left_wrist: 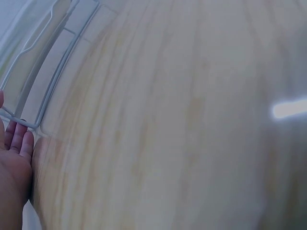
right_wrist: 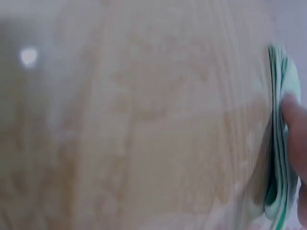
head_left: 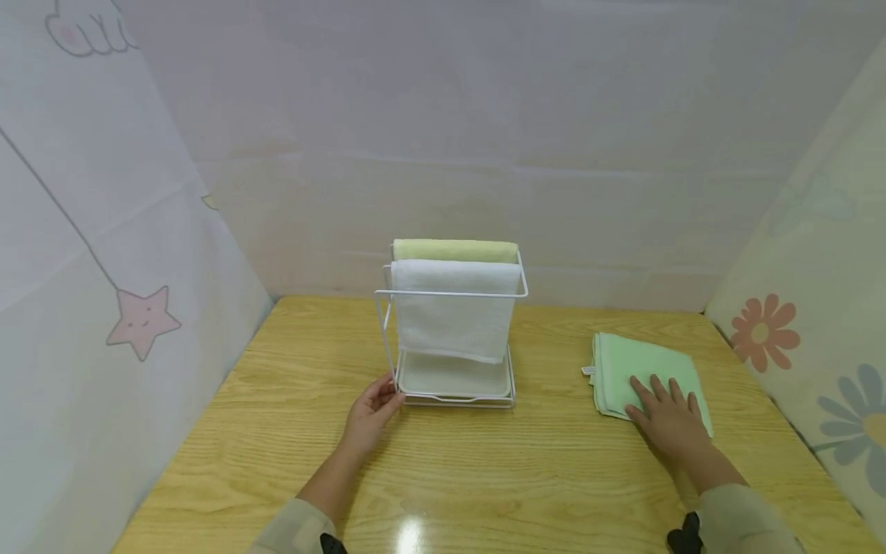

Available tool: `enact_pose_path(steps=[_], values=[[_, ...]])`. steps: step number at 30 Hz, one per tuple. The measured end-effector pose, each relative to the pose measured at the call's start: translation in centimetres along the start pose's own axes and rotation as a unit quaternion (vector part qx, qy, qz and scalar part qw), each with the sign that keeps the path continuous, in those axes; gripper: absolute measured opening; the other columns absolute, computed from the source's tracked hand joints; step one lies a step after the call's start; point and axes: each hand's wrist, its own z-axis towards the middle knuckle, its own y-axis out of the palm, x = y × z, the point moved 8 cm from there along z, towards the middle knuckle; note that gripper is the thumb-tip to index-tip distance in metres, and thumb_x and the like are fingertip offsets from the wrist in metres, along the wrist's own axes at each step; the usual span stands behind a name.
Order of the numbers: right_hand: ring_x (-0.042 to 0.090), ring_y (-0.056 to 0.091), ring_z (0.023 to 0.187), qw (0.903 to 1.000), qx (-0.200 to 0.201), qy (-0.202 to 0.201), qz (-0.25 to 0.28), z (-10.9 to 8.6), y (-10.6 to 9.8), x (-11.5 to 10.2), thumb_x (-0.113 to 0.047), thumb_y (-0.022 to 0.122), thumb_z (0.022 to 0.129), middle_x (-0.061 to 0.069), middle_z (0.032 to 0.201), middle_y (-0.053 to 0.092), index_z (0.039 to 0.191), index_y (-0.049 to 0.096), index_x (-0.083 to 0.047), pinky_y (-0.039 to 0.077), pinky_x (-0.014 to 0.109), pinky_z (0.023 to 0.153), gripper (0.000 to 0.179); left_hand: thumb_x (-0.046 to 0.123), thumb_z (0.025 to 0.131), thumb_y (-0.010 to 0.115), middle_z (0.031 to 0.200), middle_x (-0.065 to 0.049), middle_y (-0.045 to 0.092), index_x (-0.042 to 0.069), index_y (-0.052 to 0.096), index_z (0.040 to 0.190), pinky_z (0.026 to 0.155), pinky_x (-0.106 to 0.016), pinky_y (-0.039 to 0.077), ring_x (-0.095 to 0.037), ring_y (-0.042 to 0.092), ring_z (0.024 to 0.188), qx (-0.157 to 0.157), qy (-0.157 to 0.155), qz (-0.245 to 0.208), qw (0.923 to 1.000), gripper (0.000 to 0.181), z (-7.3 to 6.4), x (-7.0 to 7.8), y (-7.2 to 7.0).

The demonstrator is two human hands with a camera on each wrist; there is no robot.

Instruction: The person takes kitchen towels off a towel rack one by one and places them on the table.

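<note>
A white wire towel rack stands mid-table, with a white towel draped over its bar and a yellow towel on the bar behind. My left hand grips the rack's front left bottom corner; the left wrist view shows fingers beneath the wire frame. To the right lies a folded green towel, a small white tag poking from its left edge. My right hand rests flat on it with fingers spread. From the right wrist, the towel's stacked layers show edge-on beside the thumb.
A shallow white tray sits in the rack's base. The wooden table is enclosed by pale cloth at the back and both sides, printed with a star and flowers.
</note>
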Motion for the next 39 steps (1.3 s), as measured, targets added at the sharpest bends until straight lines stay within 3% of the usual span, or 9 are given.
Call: enact_pose_path(steps=[4, 8, 11, 16, 20, 26, 39], values=[[0.059, -0.003, 0.141, 0.9986, 0.015, 0.050, 0.013, -0.1, -0.8, 0.7, -0.046, 0.035, 0.105, 0.038, 0.156, 0.005, 0.156, 0.015, -0.006, -0.003, 0.077, 0.109, 0.068, 0.003, 0.092, 0.065, 0.125, -0.026, 0.057, -0.001, 0.051, 0.138, 0.083, -0.013, 0.051, -0.004, 0.058, 0.095, 0.003, 0.007, 0.003, 1.0000, 0.048, 0.1, 0.0, 0.0], [0.062, -0.001, 0.139, 0.9952, 0.031, 0.081, 0.045, -0.2, -0.6, 0.0, -0.048, 0.031, 0.105, 0.039, 0.155, 0.002, 0.156, 0.014, -0.004, 0.004, 0.078, 0.107, 0.069, 0.003, 0.092, 0.065, 0.126, -0.026, 0.057, 0.000, 0.051, 0.139, 0.083, -0.013, 0.051, -0.004, 0.058, 0.096, 0.005, 0.004, 0.000, 1.0000, 0.049, 0.1, -0.1, 0.0], [0.063, 0.003, 0.138, 0.9948, 0.032, 0.077, 0.059, -0.3, 0.2, -1.8, -0.052, 0.030, 0.104, 0.040, 0.155, 0.003, 0.155, 0.016, -0.004, 0.008, 0.080, 0.105, 0.071, 0.004, 0.092, 0.065, 0.126, -0.027, 0.056, -0.001, 0.050, 0.139, 0.083, -0.012, 0.051, -0.003, 0.058, 0.096, 0.004, 0.008, 0.000, 1.0000, 0.050, 0.1, -0.1, 0.0], [0.067, 0.001, 0.136, 0.9964, -0.004, 0.063, 0.056, -0.7, 2.0, -4.8, -0.057, 0.029, 0.103, 0.040, 0.155, 0.002, 0.156, 0.016, -0.005, 0.009, 0.082, 0.103, 0.075, 0.005, 0.092, 0.066, 0.123, -0.027, 0.057, -0.003, 0.050, 0.138, 0.082, -0.012, 0.051, -0.003, 0.058, 0.095, 0.005, 0.023, 0.002, 0.9997, 0.049, 0.1, 0.1, 0.0], [0.070, -0.001, 0.135, 0.9959, -0.033, 0.070, 0.047, -0.7, 3.1, -5.7, -0.061, 0.027, 0.101, 0.040, 0.155, 0.000, 0.156, 0.014, -0.003, 0.009, 0.084, 0.101, 0.080, 0.004, 0.092, 0.066, 0.122, -0.026, 0.058, -0.003, 0.050, 0.138, 0.081, -0.013, 0.052, -0.003, 0.059, 0.094, 0.007, 0.022, 0.002, 0.9997, 0.049, 0.2, -0.2, -0.1], [0.070, -0.005, 0.134, 0.9945, -0.036, 0.086, 0.048, -0.2, 2.9, -4.0, -0.065, 0.027, 0.100, 0.039, 0.155, -0.002, 0.155, 0.012, 0.001, 0.004, 0.083, 0.102, 0.087, 0.004, 0.092, 0.066, 0.124, -0.025, 0.058, -0.001, 0.051, 0.139, 0.082, -0.013, 0.052, -0.006, 0.060, 0.096, 0.004, 0.012, -0.003, 0.9999, 0.050, 0.3, -0.3, -0.1], [0.072, 0.000, 0.131, 0.9987, -0.018, 0.033, 0.035, 1.5, 1.1, 1.3, -0.058, 0.027, 0.103, 0.043, 0.152, 0.004, 0.152, 0.019, 0.006, 0.006, 0.083, 0.100, 0.082, 0.002, 0.092, 0.065, 0.125, -0.027, 0.057, -0.001, 0.050, 0.139, 0.083, -0.013, 0.052, -0.005, 0.059, 0.096, 0.003, 0.005, -0.003, 1.0000, 0.049, 0.2, -0.1, 0.0]])
